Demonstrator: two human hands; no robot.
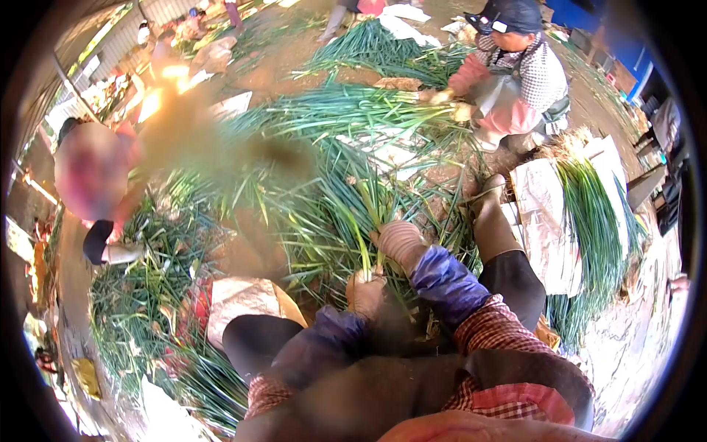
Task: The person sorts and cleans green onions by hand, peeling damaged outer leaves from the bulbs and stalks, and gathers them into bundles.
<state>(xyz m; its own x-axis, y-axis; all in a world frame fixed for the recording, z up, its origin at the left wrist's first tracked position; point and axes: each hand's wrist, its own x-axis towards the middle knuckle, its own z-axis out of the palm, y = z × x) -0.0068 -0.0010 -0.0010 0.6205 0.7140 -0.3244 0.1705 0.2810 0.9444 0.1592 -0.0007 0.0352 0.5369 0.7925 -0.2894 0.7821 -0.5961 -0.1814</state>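
Note:
Long spring onions (331, 210) lie in a loose green heap in front of me, tops fanning away to the upper left. My left hand (366, 293), in a pale glove, is closed around the lower end of a few yellow-green stalks. Just above and to the right, my right hand (401, 241), gloved too, is closed on stalks at the near edge of the heap. Its fingertips are partly hidden among the leaves. Both forearms wear blue-purple sleeve covers over a red checked shirt.
A person in a dark cap (515, 66) crouches at upper right, hands on another onion pile (353, 110). Onions hang over a pale sack-covered bundle (545, 221) at right. Another person (99, 177) is at left beside more onions (140, 317). A blurred smear covers part of the upper left.

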